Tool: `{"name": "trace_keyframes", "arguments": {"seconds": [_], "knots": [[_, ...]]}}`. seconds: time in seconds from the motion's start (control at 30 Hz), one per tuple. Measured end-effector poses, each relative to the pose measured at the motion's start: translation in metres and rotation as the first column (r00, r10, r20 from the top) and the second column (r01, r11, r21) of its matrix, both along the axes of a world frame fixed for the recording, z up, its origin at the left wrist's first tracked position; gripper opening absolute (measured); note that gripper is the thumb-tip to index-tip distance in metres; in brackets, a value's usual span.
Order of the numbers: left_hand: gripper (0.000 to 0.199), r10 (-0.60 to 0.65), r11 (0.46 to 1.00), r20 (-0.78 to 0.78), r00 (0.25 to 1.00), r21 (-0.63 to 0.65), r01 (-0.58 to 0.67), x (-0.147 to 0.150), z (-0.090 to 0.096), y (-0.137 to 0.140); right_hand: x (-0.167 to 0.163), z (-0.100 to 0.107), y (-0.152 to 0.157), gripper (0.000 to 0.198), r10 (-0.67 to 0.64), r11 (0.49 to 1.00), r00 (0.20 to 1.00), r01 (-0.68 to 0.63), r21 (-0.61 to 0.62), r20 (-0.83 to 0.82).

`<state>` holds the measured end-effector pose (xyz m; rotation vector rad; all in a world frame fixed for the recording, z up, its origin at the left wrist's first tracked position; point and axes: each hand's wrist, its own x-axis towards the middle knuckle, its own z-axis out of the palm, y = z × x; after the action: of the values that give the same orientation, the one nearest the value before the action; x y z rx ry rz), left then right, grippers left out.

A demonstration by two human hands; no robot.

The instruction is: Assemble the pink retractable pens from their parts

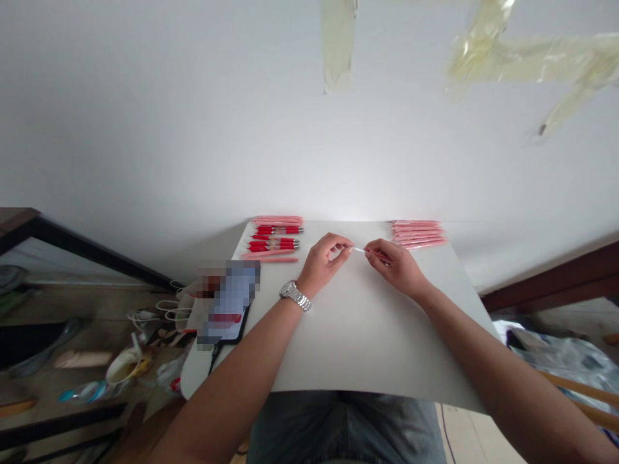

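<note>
Above the middle of the white table, my two hands are close together. My left hand, with a silver watch on the wrist, pinches one end of a thin white pen refill. The refill's other end runs to the fingers of my right hand. A pink pen barrel shows among those closed fingers, though most of it is hidden. Whether the refill sits inside the barrel I cannot tell.
Pink pens lie in a row at the table's back right. At the back left are red pens with pink ones around them. A phone with a cable lies on the left edge. Behind the table stands a wall.
</note>
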<state>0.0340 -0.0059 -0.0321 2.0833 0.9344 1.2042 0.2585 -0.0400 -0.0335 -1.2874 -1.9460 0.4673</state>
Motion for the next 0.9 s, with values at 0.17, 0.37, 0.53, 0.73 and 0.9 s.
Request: {"name": "trace_keyframes", "arguments": {"seconds": [0.17,0.37,0.53,0.73,0.9], "knots": [[0.011,0.001,1.000,-0.009,1.000,-0.002,-0.001,0.000,0.000,-0.001,-0.001,0.000,0.000,0.024,0.025,1.000,1.000,-0.025,0.008,-0.009],[0.014,0.003,0.999,0.028,1.000,-0.044,-0.001,-0.001,-0.002,0.000,0.000,0.000,0.001,0.021,0.021,0.999,1.000,-0.020,0.027,-0.020],[0.017,0.048,0.992,0.104,0.993,-0.120,-0.035,-0.002,-0.004,0.002,0.001,-0.002,0.003,0.019,-0.001,1.000,1.000,0.001,0.028,-0.015],[0.018,0.044,0.985,0.234,0.971,-0.174,-0.003,-0.002,-0.011,0.006,0.002,-0.003,0.004,0.020,-0.020,1.000,1.000,0.021,0.024,-0.016],[0.021,0.024,0.972,0.366,0.930,-0.228,0.065,-0.004,-0.017,0.010,0.003,-0.004,0.005,0.020,-0.022,0.999,1.000,0.022,0.029,-0.016]]}}
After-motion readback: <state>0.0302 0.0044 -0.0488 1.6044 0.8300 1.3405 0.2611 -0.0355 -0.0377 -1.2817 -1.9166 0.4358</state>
